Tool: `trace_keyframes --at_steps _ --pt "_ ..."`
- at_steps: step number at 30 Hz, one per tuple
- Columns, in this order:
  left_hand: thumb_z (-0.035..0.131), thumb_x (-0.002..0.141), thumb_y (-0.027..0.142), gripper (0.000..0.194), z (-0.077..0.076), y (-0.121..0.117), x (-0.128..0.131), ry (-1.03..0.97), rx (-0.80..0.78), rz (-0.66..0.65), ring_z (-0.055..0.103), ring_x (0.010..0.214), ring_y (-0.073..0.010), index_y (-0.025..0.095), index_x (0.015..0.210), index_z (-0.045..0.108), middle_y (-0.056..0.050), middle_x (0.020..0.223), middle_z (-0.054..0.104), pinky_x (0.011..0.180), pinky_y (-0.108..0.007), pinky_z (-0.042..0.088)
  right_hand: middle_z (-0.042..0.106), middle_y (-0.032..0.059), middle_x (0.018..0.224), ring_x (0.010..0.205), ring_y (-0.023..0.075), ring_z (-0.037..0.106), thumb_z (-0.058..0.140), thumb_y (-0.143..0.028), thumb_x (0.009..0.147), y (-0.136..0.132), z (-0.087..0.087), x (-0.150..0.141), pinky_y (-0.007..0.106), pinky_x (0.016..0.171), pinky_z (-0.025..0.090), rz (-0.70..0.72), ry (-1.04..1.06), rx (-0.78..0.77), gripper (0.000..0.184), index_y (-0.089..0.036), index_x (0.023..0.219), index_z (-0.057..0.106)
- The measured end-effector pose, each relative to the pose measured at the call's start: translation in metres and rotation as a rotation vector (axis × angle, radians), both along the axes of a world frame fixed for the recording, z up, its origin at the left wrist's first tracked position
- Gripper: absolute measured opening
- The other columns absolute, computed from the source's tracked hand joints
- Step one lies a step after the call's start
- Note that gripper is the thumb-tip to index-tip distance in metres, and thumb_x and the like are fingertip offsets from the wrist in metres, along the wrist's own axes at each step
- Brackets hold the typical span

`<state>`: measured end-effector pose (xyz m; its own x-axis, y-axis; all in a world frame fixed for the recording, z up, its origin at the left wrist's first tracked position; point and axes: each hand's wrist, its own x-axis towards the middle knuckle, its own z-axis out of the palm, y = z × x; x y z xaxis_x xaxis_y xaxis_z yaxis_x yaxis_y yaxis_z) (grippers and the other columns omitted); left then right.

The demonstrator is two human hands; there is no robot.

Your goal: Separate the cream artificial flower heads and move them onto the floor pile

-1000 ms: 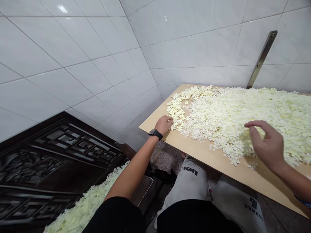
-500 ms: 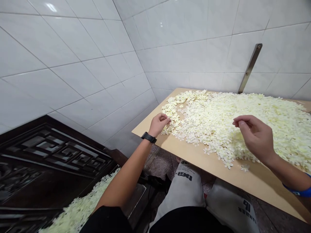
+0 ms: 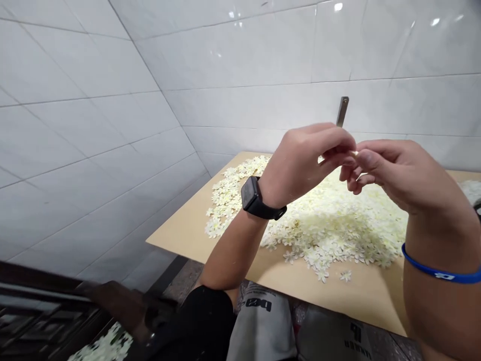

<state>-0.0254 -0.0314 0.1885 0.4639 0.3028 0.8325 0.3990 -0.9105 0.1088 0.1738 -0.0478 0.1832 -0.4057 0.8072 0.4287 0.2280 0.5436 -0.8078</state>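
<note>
Above the board, my left hand and my right hand meet fingertip to fingertip. Both are closed in a pinch. A tiny pale bit shows between the fingertips, too small to name. Below the hands spreads a heap of cream-white artificial flower heads, partly hidden by my hands and left forearm. One loose flower head lies apart near the front of the heap. A black watch is on my left wrist and a blue band on my right.
The tan board reaches toward a tiled wall, where a metal bracket is fixed. At lower left stands dark carved furniture, with more pale flowers beside it.
My two hands have come up from over the flowers and met in front of me, the left moving far to the right. The camera view has shifted to the right.
</note>
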Motion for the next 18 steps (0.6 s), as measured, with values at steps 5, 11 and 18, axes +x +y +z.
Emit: trace_keyframes --at_steps 5,11,18 --pt "0.058 0.099 0.026 0.016 0.001 0.003 0.015 -0.048 0.261 -0.047 0.067 0.082 -0.0143 0.022 0.085 0.066 -0.002 0.086 0.071 0.08 -0.031 0.057 0.072 0.0071 0.078 0.065 0.015 0.067 0.052 -0.07 0.093 0.001 0.003 0.016 0.027 0.058 0.057 0.204 0.12 -0.081 0.059 -0.017 0.08 0.073" --pt "0.062 0.096 0.024 0.008 -0.001 0.013 0.009 0.02 0.147 -0.184 0.068 0.1 -0.0159 0.023 0.099 0.07 -0.005 0.11 0.071 0.092 -0.03 0.059 0.078 0.0091 0.084 0.08 0.0235 0.077 0.072 -0.054 0.088 0.0 0.004 0.012 0.037 0.075 0.065 0.204 0.074 -0.172 0.037 -0.019 0.092 0.08" --pt "0.074 0.088 0.026 0.03 -0.006 0.011 0.003 0.059 -0.218 -0.123 0.073 0.108 -0.0178 0.034 0.117 0.072 0.004 0.116 0.075 0.097 -0.029 0.06 0.076 0.005 0.072 0.069 0.0208 0.076 0.064 -0.064 0.09 0.007 -0.007 -0.005 0.034 0.064 0.066 0.113 0.123 -0.159 0.048 -0.021 0.075 0.077"
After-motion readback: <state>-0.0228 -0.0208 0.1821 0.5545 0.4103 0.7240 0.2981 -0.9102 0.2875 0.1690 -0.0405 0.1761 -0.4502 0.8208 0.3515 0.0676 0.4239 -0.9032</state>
